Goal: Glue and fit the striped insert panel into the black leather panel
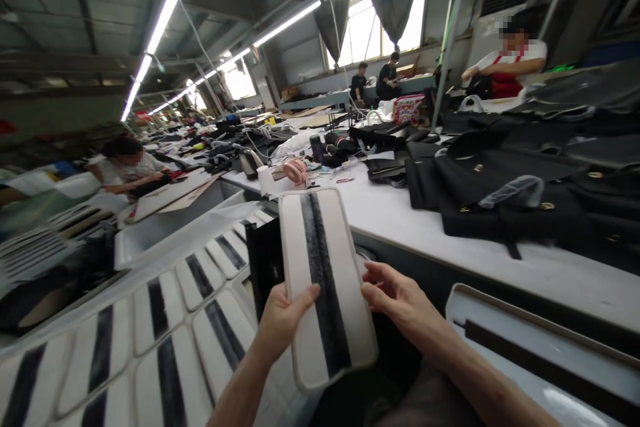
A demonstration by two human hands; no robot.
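I hold up a cream rounded panel (323,280) with a black fuzzy stripe down its middle, in front of me. My left hand (283,320) grips its left edge, thumb laid across the front. My right hand (397,297) pinches the right edge with curled fingers. Below and to the left lie several matching striped panels (165,307) spread in rows on a surface. A black upright piece (265,260) stands just behind the held panel.
A long white worktable (400,213) runs to the right, piled with black bags (500,193). A pink fan (296,171) and a white roll (263,180) sit near its end. A grey tray edge (500,320) lies lower right. Other people work at distant tables.
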